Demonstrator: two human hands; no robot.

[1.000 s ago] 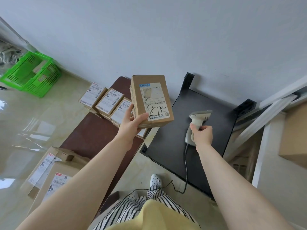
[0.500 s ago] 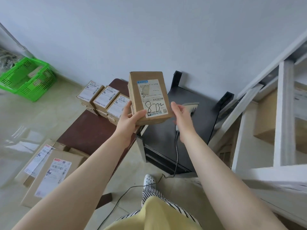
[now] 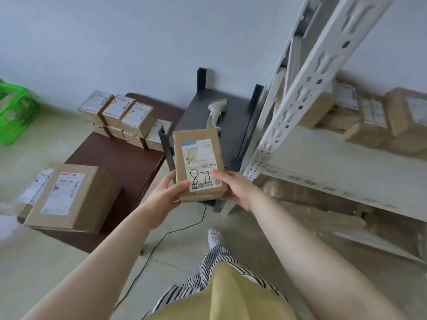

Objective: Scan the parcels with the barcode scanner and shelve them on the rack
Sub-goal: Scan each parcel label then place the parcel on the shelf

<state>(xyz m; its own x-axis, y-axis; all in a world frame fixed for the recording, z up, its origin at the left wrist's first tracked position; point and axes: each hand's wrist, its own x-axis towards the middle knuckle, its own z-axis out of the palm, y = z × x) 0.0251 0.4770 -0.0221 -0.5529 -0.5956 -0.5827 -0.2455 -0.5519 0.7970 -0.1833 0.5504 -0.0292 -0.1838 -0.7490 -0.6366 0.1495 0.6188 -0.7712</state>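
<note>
1. While both hands — left hand [image 3: 165,195], right hand [image 3: 238,189] — grip one labelled parcel [image 3: 198,165], the scanner [image 3: 216,112] lies set down on the black stand [image 3: 233,125].
2. Several parcels already sit on the rack [image 3: 346,144]; small boxes [image 3: 120,116] on the brown table [image 3: 120,162] likely remain — unshelved.

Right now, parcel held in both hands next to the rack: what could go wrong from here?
1. The parcel is pinched only at its near end by the left hand and right hand; its far end could tip or slip.
2. The white rack upright stands close on the right; the parcel may clip it.
3. The scanner cable trails across the floor near the foot: trip or snag risk.
</note>
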